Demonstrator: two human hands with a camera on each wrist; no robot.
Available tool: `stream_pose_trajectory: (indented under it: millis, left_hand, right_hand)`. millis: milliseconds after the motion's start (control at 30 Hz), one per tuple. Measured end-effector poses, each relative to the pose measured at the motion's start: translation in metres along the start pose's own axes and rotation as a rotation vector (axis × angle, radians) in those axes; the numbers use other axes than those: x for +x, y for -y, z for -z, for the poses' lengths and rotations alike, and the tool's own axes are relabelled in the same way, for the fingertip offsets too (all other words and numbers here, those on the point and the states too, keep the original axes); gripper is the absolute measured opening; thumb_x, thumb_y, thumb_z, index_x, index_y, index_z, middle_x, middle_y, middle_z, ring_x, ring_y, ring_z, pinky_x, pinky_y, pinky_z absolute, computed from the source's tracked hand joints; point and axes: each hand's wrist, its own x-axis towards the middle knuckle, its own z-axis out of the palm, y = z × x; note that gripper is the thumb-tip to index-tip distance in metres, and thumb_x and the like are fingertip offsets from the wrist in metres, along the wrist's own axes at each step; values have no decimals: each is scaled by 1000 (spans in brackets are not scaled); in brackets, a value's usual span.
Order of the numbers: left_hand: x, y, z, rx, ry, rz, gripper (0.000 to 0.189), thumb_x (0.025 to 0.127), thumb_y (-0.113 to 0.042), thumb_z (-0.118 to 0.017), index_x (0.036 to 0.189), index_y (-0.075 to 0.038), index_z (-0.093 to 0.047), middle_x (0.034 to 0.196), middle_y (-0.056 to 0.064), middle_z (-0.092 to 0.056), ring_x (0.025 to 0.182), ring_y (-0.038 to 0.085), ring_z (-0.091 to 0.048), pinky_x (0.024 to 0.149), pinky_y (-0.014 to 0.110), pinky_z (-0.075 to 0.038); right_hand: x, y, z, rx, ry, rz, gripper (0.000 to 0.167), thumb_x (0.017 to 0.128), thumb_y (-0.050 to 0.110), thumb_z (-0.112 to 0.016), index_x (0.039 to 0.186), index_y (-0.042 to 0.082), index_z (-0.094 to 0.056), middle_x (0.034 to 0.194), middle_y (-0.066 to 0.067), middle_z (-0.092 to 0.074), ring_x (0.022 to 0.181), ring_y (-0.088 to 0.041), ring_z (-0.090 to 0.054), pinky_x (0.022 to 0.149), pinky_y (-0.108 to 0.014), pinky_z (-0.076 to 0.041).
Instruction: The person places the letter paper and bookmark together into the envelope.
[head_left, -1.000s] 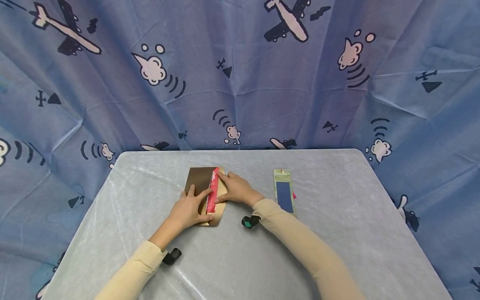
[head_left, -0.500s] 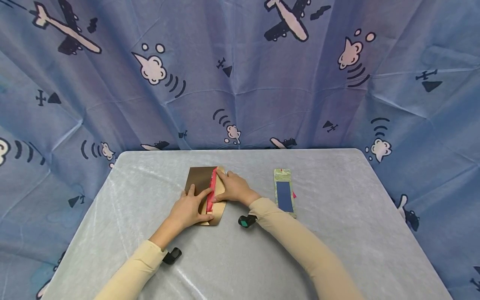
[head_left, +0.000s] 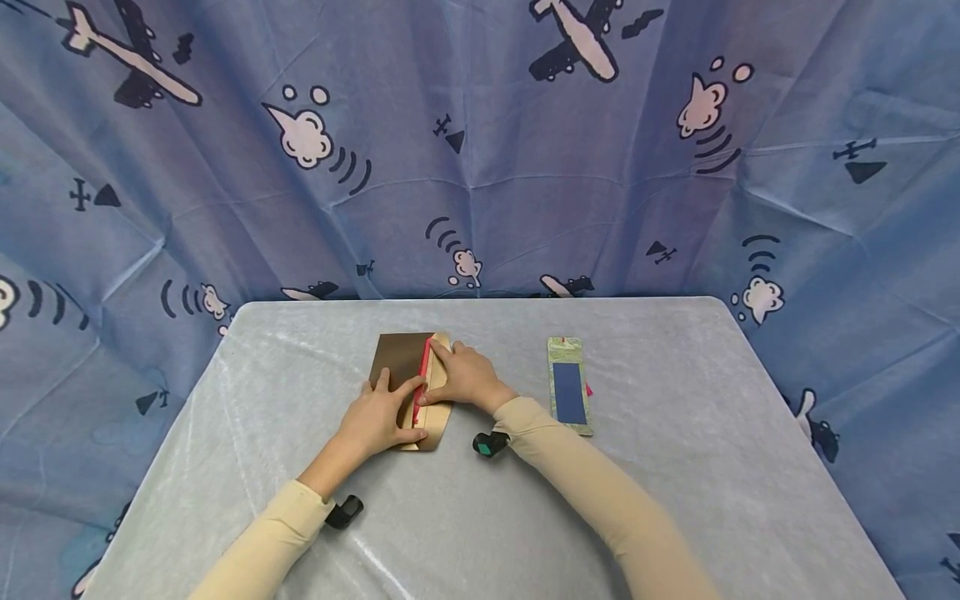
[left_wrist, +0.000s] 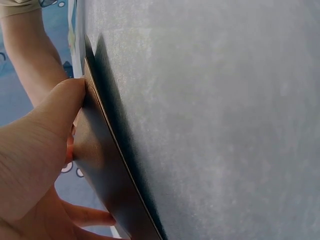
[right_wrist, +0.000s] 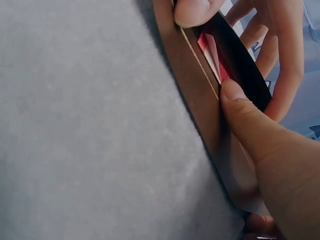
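A flat brown envelope lies on the table with its right side gaping. In the right wrist view a red packet stands partly inside the dark opening. My left hand holds the envelope, thumb at the near edge and fingers spread over it; in the left wrist view the thumb presses the brown edge. My right hand pinches the packet at the opening, thumb near and index finger far. From the head only a thin red strip shows; the rest of the packet is hidden.
A narrow green patterned card with a dark blue panel lies right of the envelope, a small pink bit poking out beside it. The grey table ends at a blue curtain printed with planes.
The visible red strip has narrowed as the packet went into the envelope. My right hand has shifted slightly left with it. My left hand has stayed in place.
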Motion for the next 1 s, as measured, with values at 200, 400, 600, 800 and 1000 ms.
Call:
stream_pose_trajectory:
  millis: [200, 400, 600, 800, 1000]
  left_hand:
    - [0, -1, 0, 1, -1, 3, 88, 73, -60, -79, 148, -28, -46, 147, 42, -37, 124, 64, -47, 78, 63, -55]
    - [0, -1, 0, -5, -5, -1, 87, 73, -60, -79, 148, -28, -47, 147, 42, -37, 124, 64, -47, 77, 64, -54]
    - [0, -1, -1, -3, -2, 1, 87, 74, -61, -78, 148, -30, -46, 147, 41, -37, 124, 64, -47, 77, 63, -55]
    - [0, -1, -1, -3, -1, 0, 87, 74, -61, -78, 148, -30, -45, 147, 42, -36, 124, 64, -47, 76, 63, -55]
    - [0, -1, -1, 1, -1, 3, 87, 74, -62, -78, 149, -30, -45, 147, 41, -36, 124, 64, -47, 76, 62, -55]
  right_hand:
    - [2, 2, -3, -24, -16, -12, 118, 64, 80, -72, 158, 24, -27, 122, -16, -58, 96, -26, -62, 72, -40, -54]
    - [3, 3, -5, -30, -22, -28, 116, 64, 79, -73, 158, 28, -27, 125, -16, -58, 103, -29, -63, 78, -44, -55]
    - [3, 3, -4, -28, -18, -30, 115, 64, 78, -73, 157, 29, -28, 128, -17, -57, 105, -29, -63, 80, -44, -55]
    - [2, 3, -5, -30, -16, -28, 115, 64, 79, -72, 157, 28, -27, 127, -16, -57, 104, -29, -63, 79, -44, -55]
    - [1, 0, -3, -6, -19, -7, 115, 64, 80, -71, 157, 28, -28, 122, -15, -58, 100, -28, -63, 77, -43, -54]
